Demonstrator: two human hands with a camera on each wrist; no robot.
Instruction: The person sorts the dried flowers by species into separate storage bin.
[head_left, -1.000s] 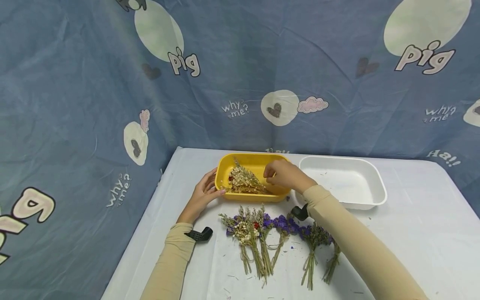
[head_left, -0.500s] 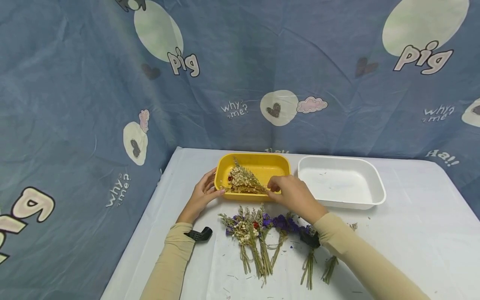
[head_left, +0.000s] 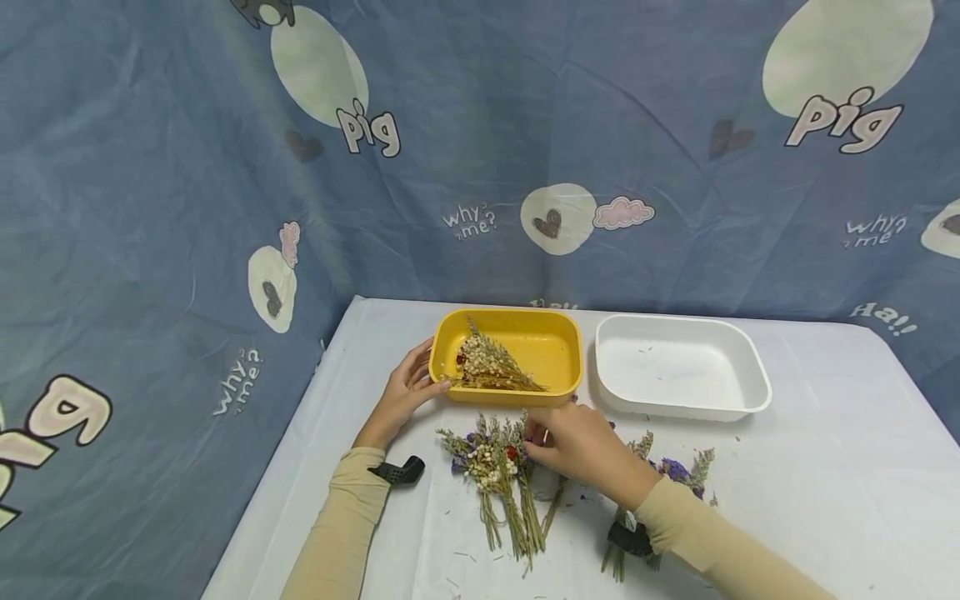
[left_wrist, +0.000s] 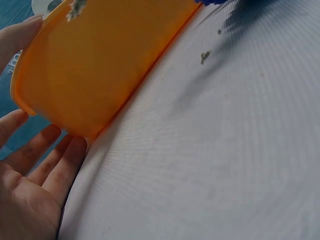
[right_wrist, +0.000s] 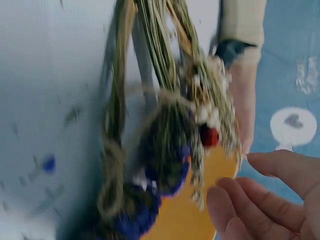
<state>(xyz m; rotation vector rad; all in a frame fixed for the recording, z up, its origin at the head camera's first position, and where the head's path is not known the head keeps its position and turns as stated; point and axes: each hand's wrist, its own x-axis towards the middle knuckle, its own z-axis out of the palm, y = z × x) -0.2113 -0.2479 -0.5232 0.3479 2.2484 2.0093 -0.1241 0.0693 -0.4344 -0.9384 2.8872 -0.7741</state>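
My left hand [head_left: 401, 396] rests against the left end of a yellow plastic tub [head_left: 551, 346]. In the left wrist view its spread fingers touch the end wall, with the thumb at the rim. Inside the tub lies a dried flower bunch [head_left: 491, 367] with cream blossoms and a bit of red. Over the bunches in front of the tub hovers my right hand [head_left: 581, 442], fingers parted and holding nothing in the right wrist view. Beneath it are a cream-and-red bunch [head_left: 491, 467] and a twine-tied purple bunch [right_wrist: 135, 212]. My right hand and forearm partly hide several bunches.
To the right of the tub stands a white plastic tray [head_left: 682, 367] with a few crumbs in it. More purple and grey-green bunches [head_left: 675, 469] lie by my right forearm. Plant bits dot the white tablecloth [head_left: 817, 467]. A blue printed curtain [head_left: 450, 125] hangs behind.
My right hand has come out of the yellow tub, toward me, to over the bunches on the table. The bunch in the tub stays there; my left hand has kept its place.
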